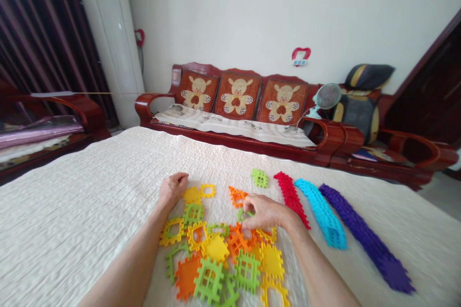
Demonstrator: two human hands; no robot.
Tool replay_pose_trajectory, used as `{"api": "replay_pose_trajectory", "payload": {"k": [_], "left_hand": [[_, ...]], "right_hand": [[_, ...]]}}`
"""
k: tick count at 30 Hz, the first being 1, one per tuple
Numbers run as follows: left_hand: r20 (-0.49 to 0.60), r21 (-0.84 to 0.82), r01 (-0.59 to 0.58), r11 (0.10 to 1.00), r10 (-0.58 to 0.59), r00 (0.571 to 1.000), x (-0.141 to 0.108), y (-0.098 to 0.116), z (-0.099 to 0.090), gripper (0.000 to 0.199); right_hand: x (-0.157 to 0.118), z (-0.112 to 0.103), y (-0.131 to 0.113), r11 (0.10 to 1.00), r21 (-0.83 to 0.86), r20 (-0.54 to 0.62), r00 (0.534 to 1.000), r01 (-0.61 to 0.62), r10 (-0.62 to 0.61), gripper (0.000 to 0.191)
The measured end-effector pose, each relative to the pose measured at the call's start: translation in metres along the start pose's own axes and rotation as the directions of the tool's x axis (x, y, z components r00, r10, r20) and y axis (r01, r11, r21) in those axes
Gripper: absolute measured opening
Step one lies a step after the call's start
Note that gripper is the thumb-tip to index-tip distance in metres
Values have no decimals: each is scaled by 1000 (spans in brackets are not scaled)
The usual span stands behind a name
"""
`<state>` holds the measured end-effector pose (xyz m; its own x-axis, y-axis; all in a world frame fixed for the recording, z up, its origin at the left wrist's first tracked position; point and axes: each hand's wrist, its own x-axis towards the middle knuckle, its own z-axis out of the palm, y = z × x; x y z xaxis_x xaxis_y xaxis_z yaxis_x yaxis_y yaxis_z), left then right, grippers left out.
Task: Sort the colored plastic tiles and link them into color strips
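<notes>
My left hand (175, 188) rests on the quilted cover with its fingers curled in. What lies inside them, if anything, is hidden. Right beside it are a solid yellow tile (192, 195) and a small yellow frame (208, 191). Over the far side of the loose pile, my right hand (265, 212) curves with thumb and index finger apart. Between those fingertips a green piece (242, 214) partly shows. The thumb is close to an orange lattice tile (237, 243), and an orange stack (236, 196) lies just beyond the index finger.
Several green, yellow and orange notched tiles (216, 248) overlap nearer me. To the right lie a red row (292, 199), a light-blue row (324, 216) and a purple row (367, 240). A green stack (260, 178) sits farther back. A wooden sofa (230, 139) stands beyond the covered surface (108, 192).
</notes>
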<state>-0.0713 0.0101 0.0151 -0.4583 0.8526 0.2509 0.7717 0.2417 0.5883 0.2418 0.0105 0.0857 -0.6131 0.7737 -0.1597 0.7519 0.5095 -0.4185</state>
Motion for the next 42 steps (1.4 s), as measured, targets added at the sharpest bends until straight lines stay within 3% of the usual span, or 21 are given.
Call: {"api": "replay_pose_trajectory", "payload": {"k": [3, 5, 8, 10, 16, 29, 33, 36, 38, 39, 40, 41, 42], "left_hand": [[3, 4, -1, 1000, 1, 1000, 0, 0, 0, 31], [3, 3, 2, 1000, -2, 1000, 0, 0, 0, 31], [6, -4, -4, 1000, 4, 1000, 0, -1, 0, 32], [8, -3, -11, 1000, 11, 1000, 0, -1, 0, 32], [4, -3, -8, 1000, 8, 1000, -1, 2, -2, 32], [-25, -15, -5, 1000, 5, 1000, 1, -2, 3, 31], [-29, -41, 16, 999, -17, 999, -1, 1, 0, 30], [-35, -81, 21, 996, -24, 999, 0, 0, 0, 30], [-42, -102, 22, 995, -26, 999, 0, 0, 1, 30], [-43, -108, 24, 994, -29, 999, 1, -1, 1, 30], [-44, -113, 27, 993, -32, 998, 1, -1, 2, 30], [-44, -116, 30, 993, -35, 998, 1, -1, 2, 30], [-45, -118, 33, 992, -38, 998, 1, -1, 2, 30]], "right_hand": [[0, -9, 13, 998, 59, -70, 998, 3, 2, 28], [5, -11, 23, 998, 36, -260, 964, -44, 52, 26], [20, -5, 40, 983, -52, -572, 812, -178, 117, 29], [31, 4, 50, 966, -108, -665, 739, -234, 105, 33], [45, 24, 71, 962, -164, -703, 710, -218, 41, 46], [50, 26, 79, 972, -180, -732, 681, -150, -31, 50], [50, 25, 73, 978, -191, -744, 662, -79, -92, 48], [50, 22, 53, 992, -121, -759, 642, 19, -105, 40], [45, 17, 32, 993, 1, -710, 699, 118, -82, 32], [42, 14, 20, 981, 100, -632, 772, 165, -66, 28], [37, 11, 7, 954, 220, -490, 869, 203, -72, 25], [31, 8, -5, 917, 327, -325, 938, 230, -119, 27], [25, 6, -16, 882, 401, -185, 965, 246, -185, 30]]}}
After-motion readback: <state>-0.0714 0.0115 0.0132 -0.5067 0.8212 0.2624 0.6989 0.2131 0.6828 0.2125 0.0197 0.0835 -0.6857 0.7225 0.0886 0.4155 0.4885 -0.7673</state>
